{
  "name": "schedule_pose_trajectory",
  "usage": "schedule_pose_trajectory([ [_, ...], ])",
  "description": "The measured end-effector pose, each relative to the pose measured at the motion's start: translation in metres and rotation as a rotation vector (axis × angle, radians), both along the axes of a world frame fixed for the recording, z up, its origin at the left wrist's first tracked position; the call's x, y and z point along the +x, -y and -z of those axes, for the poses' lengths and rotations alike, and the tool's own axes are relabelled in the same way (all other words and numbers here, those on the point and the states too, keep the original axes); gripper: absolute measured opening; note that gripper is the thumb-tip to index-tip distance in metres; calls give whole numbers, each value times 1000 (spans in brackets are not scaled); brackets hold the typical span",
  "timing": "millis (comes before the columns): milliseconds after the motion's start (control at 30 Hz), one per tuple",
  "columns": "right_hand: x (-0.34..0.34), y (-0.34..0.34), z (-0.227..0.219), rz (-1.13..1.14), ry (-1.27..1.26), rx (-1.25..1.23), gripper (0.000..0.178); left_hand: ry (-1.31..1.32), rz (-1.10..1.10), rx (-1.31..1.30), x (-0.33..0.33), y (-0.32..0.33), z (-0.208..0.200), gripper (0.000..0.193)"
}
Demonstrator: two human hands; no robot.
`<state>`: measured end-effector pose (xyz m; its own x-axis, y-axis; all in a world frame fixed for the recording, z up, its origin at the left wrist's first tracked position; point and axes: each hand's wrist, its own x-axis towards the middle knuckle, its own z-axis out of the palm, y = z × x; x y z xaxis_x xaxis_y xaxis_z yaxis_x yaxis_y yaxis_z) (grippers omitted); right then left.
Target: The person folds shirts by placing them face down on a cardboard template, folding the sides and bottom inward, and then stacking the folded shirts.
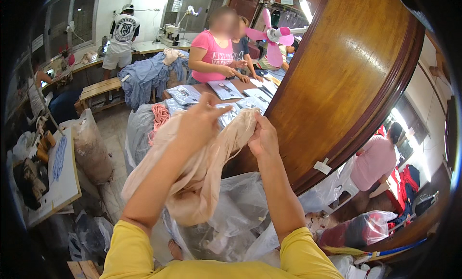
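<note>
A long, pale peach cloth (195, 197) hangs bunched and twisted in front of me, its folds drooping between my forearms. My right hand (263, 137) pinches the upper right end of it between thumb and fingers. At the cloth's upper left, my left hand (201, 119) is slightly blurred, with its fingers apart and one stretched out to the right. Part of the cloth lies behind my left forearm. Under the cloth, a large clear plastic bag (240, 197) stands open near my feet.
A tall curved wooden panel (337, 86) rises close on my right. Ahead, people stand at a table with flat packed blue garments (225, 90), beside a pink fan (273, 36). Leftward are a heap of blue cloth (151, 74), a full sack (89, 146) and a white worktable (60, 183).
</note>
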<state>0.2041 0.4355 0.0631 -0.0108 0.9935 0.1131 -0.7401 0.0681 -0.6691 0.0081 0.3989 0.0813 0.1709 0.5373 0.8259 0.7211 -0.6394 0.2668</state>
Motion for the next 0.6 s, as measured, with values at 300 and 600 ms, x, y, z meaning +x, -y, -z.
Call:
schedule_pose_trajectory([
  [300,-39,-17,13,146,78,-4,12,-93,92,172,9,-50,21,45],
  [600,-42,-6,13,246,189,-58,13,-23,150,157,10,-53,43,44],
])
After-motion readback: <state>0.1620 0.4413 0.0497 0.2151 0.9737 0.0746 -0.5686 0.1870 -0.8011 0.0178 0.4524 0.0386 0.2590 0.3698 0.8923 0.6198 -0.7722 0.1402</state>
